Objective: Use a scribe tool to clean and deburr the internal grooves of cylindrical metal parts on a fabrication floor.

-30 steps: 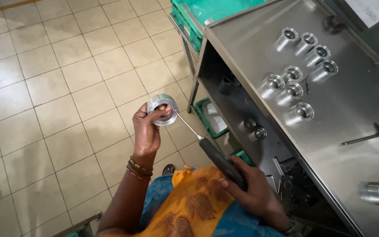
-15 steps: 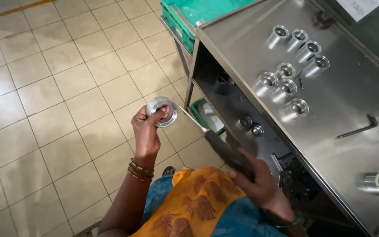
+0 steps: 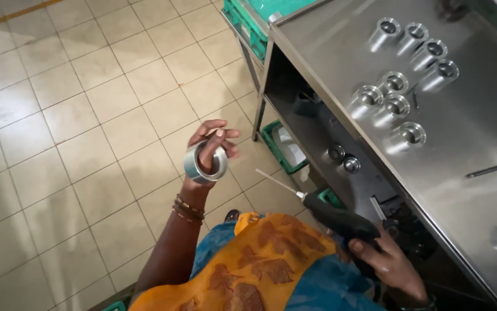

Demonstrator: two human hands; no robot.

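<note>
Left hand [image 3: 208, 151] pinches the shiny metal ring [image 3: 204, 163] firmly while right hand [image 3: 388, 266] clasps the black thin-nozzled air gun [image 3: 336, 217]; best aim that nozzle squarely into the bore.

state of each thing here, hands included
left hand: raised, fingers hooked through a metal ring
metal ring: held off the floor, tilted
right hand: closed around the air gun's handle
air gun: held low, thin nozzle pointing toward the ring
metal cylinders: lying on the steel table, open ends up

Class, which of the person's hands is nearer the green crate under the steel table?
Right. The right hand, gripping the air gun, is nearer the crate; the left hand, holding the metal ring, is farther left.
</note>
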